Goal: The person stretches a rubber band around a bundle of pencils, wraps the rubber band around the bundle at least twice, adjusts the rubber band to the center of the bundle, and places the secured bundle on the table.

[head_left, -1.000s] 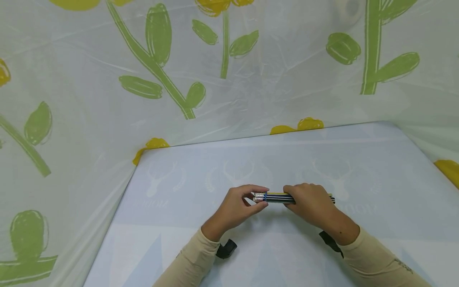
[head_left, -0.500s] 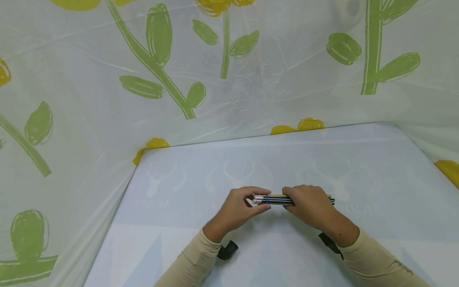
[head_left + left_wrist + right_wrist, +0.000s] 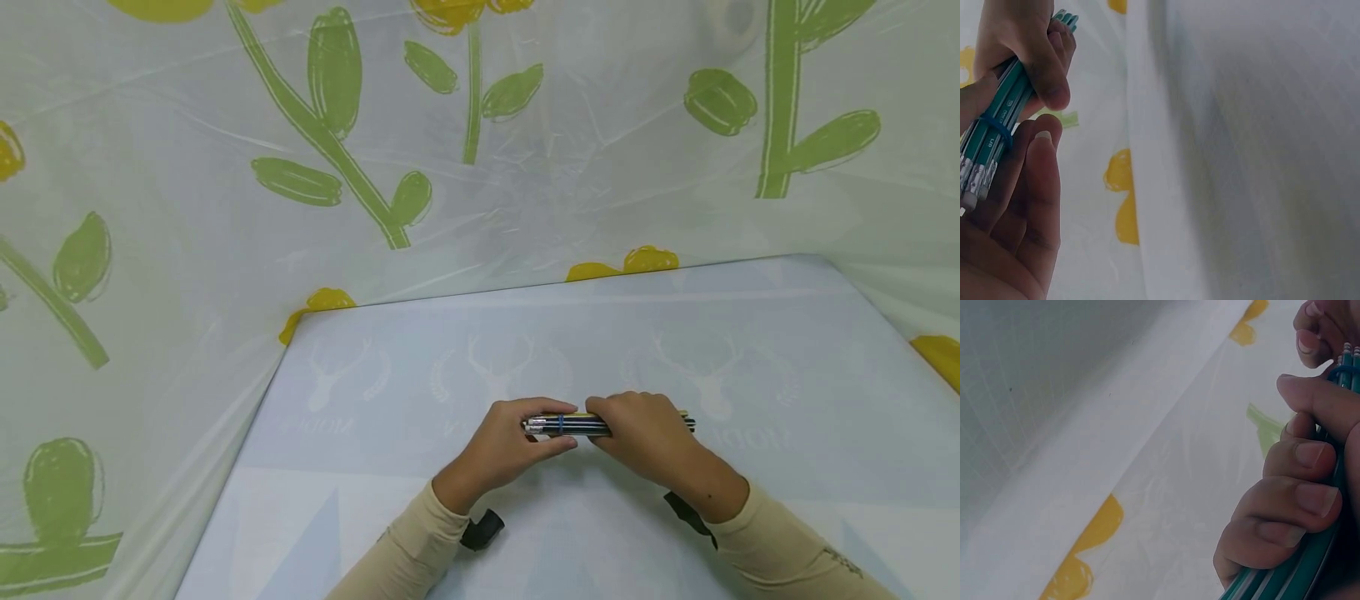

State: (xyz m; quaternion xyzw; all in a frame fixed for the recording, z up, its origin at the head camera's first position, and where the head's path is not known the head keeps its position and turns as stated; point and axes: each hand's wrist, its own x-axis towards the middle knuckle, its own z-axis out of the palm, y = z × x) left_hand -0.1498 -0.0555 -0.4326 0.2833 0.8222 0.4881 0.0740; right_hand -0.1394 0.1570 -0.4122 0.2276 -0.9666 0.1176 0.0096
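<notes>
A bundle of pencils (image 3: 585, 426) lies level across my hands in the head view, eraser ends to the left. In the left wrist view the pencils (image 3: 1005, 105) look green, with metal ferrules and pale erasers (image 3: 969, 200). A blue rubber band (image 3: 997, 130) circles them a little above the ferrules. My right hand (image 3: 645, 433) grips the bundle around its right half, fingers curled over it. Around the eraser end, my left hand (image 3: 498, 446) has thumb and fingers on opposite sides of the bundle, fingertips beyond the band. The palm side of the right grip is hidden.
Below my hands spreads a table with a pale cloth (image 3: 450, 350) printed with deer heads. Behind it hangs a whitish curtain (image 3: 570, 192) with green and yellow flowers. A black strap piece (image 3: 482, 530) shows at the left wrist.
Both hands and the bundle have come slightly nearer to me. My left hand has slid right along the pencils, and the blue band sits farther from the eraser ends.
</notes>
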